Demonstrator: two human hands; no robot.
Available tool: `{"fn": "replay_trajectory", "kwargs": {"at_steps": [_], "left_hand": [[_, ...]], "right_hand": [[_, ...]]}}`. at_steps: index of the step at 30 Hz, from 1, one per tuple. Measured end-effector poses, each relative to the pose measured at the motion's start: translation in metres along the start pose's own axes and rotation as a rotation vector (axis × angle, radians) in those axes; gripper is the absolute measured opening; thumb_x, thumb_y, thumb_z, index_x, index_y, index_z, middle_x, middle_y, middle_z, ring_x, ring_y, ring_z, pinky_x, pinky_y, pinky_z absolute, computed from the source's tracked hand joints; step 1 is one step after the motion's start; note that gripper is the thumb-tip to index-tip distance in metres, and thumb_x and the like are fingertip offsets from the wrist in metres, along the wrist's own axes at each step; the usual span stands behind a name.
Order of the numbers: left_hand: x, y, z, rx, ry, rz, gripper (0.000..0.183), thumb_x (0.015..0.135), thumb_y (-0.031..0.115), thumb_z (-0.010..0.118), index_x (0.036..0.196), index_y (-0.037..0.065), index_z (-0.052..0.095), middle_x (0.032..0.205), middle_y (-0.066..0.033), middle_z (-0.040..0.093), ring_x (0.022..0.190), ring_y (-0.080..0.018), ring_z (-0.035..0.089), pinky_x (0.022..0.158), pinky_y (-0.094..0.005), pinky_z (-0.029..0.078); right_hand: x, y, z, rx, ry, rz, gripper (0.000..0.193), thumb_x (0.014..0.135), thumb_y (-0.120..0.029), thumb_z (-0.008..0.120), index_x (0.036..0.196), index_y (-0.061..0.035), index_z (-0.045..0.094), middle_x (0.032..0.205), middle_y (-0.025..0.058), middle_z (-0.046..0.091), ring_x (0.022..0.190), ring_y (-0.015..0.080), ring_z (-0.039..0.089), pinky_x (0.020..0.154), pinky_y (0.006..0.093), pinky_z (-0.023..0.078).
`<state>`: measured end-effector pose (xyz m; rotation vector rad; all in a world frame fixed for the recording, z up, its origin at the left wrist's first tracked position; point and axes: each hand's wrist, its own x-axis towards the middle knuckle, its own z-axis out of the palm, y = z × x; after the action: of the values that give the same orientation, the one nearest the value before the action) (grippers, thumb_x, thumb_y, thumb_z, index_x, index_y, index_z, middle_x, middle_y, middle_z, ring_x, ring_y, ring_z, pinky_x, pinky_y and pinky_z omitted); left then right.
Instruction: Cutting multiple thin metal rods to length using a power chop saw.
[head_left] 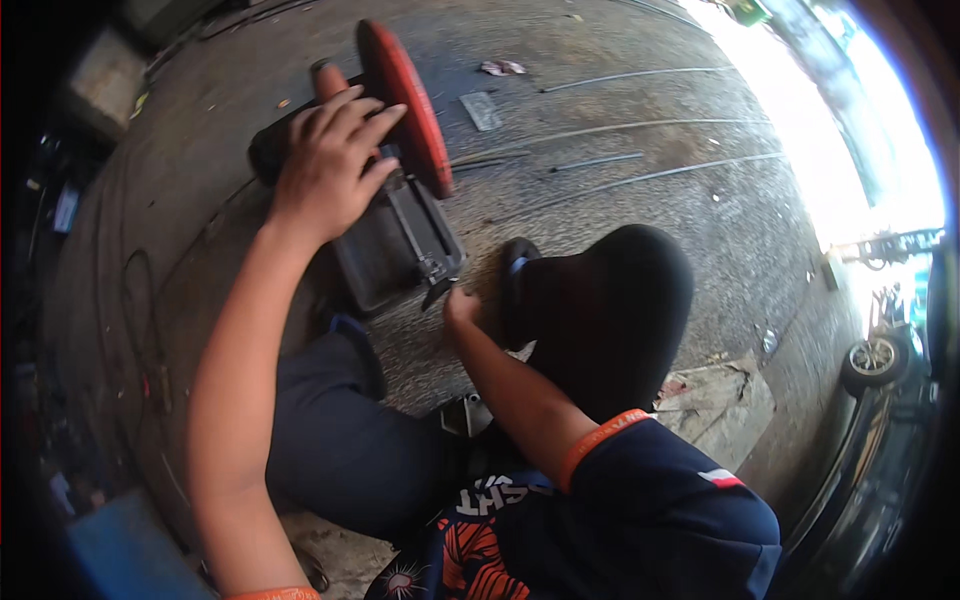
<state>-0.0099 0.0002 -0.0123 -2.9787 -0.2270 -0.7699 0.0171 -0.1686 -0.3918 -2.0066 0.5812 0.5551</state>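
- The task's thing, seemingly a cut-off saw [360, 250], sits on the stained concrete floor [560, 180] ahead of the person, its tray-like grey base pointing toward the space between the legs.
- The saw's upright red disc [408, 105] stands at the far end, just right of the left hand [330, 165].
- That left hand lies over the top of the saw with its fingers spread; how hard it presses, I cannot tell.
- The right hand [462, 308] is at the near right corner of the base, beside a small black lever [437, 292]. Its fingers are mostly hidden, so I cannot tell whether they pinch the lever or only touch it.
- The step in hand looks like an adjustment at this corner, with the left hand probably steadying the machine.
- The next move seems to call for a sure hold on the lever and a level base, with the left fingers clear of the disc's edge.
- Thin metal rods [640, 77] lie on the floor beyond the saw, well apart from both hands.
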Motion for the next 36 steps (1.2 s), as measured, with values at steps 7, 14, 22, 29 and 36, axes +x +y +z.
{"fn": "replay_trajectory", "kwargs": {"at_steps": [7,14,22,29,36], "left_hand": [[0.0,-0.004,0.001,-0.029,-0.041,-0.008,0.054,0.085,0.023,0.068,0.136,0.015,0.054,0.132,-0.0078,0.054,0.134,-0.0296,0.043,0.108,-0.0456,0.03],[0.002,-0.004,0.001,-0.028,-0.027,0.015,0.053,0.085,0.023,0.068,0.135,0.015,0.055,0.133,-0.0067,0.055,0.134,-0.0293,0.042,0.108,-0.0455,0.03],[-0.004,-0.006,0.004,-0.058,0.01,0.001,0.049,0.081,0.023,0.072,0.128,0.017,0.06,0.129,-0.005,0.057,0.133,-0.0261,0.045,0.108,-0.0453,0.032],[-0.006,-0.007,0.007,-0.033,0.015,-0.018,0.043,0.084,0.029,0.071,0.124,0.016,0.062,0.128,-0.0049,0.059,0.134,-0.0242,0.043,0.109,-0.0467,0.033],[-0.008,-0.006,0.011,-0.024,0.08,-0.054,0.038,0.08,0.027,0.076,0.113,0.014,0.065,0.132,-0.0076,0.056,0.136,-0.0295,0.041,0.109,-0.0474,0.034]], "right_hand": [[-0.022,-0.003,-0.023,0.004,-0.341,-0.171,0.035,0.091,-0.034,0.058,0.096,-0.0021,0.07,0.091,0.0217,0.07,0.082,0.036,0.066,0.078,0.0449,0.049],[-0.026,0.022,-0.014,-0.139,-0.228,-0.131,0.03,0.09,-0.026,0.057,0.101,-0.0006,0.069,0.093,0.0216,0.069,0.086,0.0353,0.066,0.078,0.042,0.049],[-0.067,0.033,-0.054,-0.375,-0.462,-1.218,0.036,0.084,-0.023,0.063,0.113,-0.0029,0.067,0.104,0.0229,0.069,0.098,0.0396,0.066,0.087,0.0433,0.051],[-0.072,0.047,-0.031,-0.253,-0.427,-0.556,0.062,0.082,-0.034,0.074,0.124,0.0074,0.055,0.121,0.0272,0.062,0.117,0.0392,0.059,0.1,0.044,0.044],[0.012,0.0,-0.007,0.449,-0.603,0.301,0.033,0.091,-0.026,0.07,0.101,0.0033,0.059,0.094,0.012,0.061,0.077,0.0234,0.064,0.065,0.0369,0.054]]}}
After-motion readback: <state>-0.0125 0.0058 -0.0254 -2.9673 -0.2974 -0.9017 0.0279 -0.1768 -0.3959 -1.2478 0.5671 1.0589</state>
